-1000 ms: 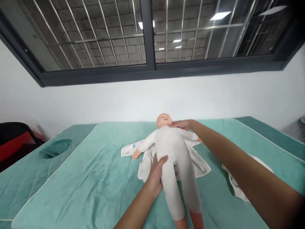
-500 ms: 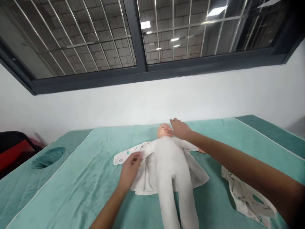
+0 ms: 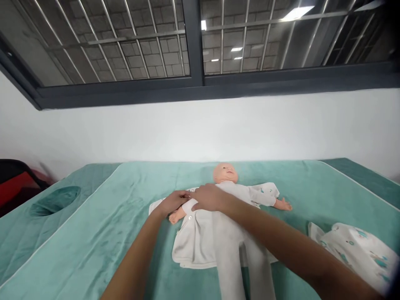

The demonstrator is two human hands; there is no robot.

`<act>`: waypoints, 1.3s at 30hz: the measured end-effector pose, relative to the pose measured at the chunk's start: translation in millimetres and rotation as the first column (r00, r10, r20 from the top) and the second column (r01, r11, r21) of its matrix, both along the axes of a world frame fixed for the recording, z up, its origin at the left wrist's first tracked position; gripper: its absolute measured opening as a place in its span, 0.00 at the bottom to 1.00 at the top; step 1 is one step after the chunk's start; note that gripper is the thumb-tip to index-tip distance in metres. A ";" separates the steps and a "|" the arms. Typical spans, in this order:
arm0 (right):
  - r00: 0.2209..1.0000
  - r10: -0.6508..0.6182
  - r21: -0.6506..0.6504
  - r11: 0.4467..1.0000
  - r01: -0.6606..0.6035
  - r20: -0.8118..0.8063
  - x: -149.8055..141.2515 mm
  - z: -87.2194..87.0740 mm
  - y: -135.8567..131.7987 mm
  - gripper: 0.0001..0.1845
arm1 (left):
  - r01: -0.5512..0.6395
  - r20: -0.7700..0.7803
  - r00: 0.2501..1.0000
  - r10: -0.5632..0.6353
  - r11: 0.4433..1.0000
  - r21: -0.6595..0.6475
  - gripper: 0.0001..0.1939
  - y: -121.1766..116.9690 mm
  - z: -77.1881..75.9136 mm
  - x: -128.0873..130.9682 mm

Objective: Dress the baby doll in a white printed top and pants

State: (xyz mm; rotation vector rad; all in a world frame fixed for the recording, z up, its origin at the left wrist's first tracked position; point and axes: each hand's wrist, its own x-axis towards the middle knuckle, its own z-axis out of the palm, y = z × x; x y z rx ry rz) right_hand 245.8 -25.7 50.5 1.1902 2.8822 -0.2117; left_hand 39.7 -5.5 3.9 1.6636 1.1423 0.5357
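A baby doll (image 3: 225, 233) in a white suit lies on its back, its head toward the wall, on an opened white baby shirt (image 3: 193, 246) with small green prints. My left hand (image 3: 175, 201) is closed at the shirt's left sleeve, just above the doll's bare hand (image 3: 176, 216). Close beside it, my right hand (image 3: 208, 198) lies across the doll's upper arm, thumb below and fingers above. My right forearm covers part of the doll's body. The doll's other arm stretches out over the right sleeve (image 3: 269, 189). The fingertips of both hands are partly hidden.
A green padded cover (image 3: 109, 233) spreads over the bed, with a round hollow (image 3: 56, 201) at the left. Printed white baby clothing (image 3: 356, 250) lies crumpled at the right. A red and black object (image 3: 18, 183) stands far left. Behind are a wall and a barred window.
My right hand has moved from the doll's head left and down to its arm. My left hand stays by the left sleeve. The view has shifted a little, and the doll's arms show more.
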 end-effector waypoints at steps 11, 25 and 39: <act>0.905 -0.160 0.007 0.984 0.177 -0.395 39.0 1.7 -7.5 0.18 | -0.121 -0.467 0.818 0.336 0.894 0.432 0.13 -31.1 -23.9 33.8; 0.911 -0.312 0.111 0.930 0.351 -0.269 24.6 -11.9 -6.7 0.17 | -0.665 0.514 0.567 0.644 0.726 -0.176 0.08 -27.9 -13.5 8.3; 0.919 -0.340 0.173 0.911 0.375 -0.201 18.9 -16.5 -7.4 0.14 | -0.657 0.374 0.729 0.574 0.741 0.143 0.15 -38.6 -16.2 29.9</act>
